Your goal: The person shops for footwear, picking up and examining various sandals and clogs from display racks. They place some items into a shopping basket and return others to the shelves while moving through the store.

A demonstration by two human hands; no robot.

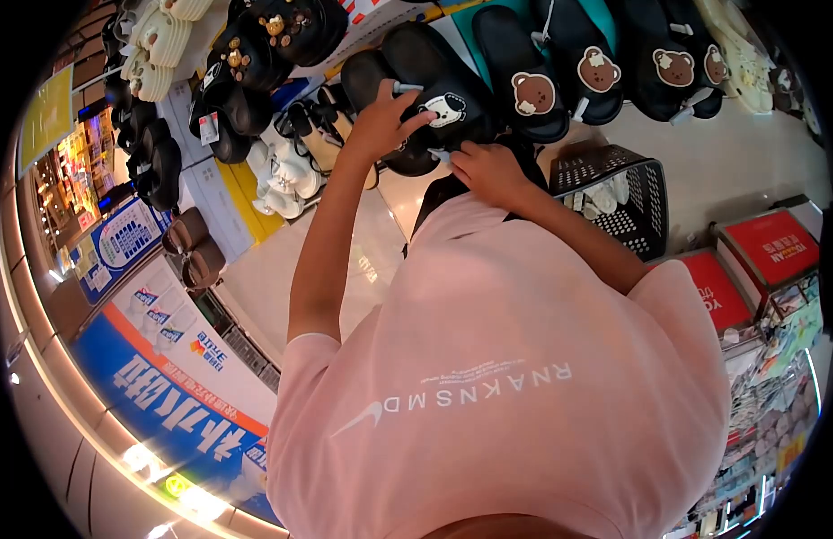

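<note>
A pair of black slippers [432, 67] with a white cartoon-dog patch [447, 110] is in front of me at the top of the head view. My left hand [381, 126] grips the pair from the left, with its thumb at the patch and its fingers beside a pale plastic hanger piece [406, 87]. Just below the slippers, my right hand [490, 171] has bent fingers closed at a small pale tab [442, 156]. Part of the right fingertips' contact is hidden. Black slippers with brown bear patches [533, 93] hang to the right.
A black perforated basket [648, 202] with pale items stands right of my right hand. White sandals [286, 175] and dark clogs [241, 108] are on the left. Red-topped boxes [776, 244] stand at the right; a blue-and-white sign [178, 386] is at lower left.
</note>
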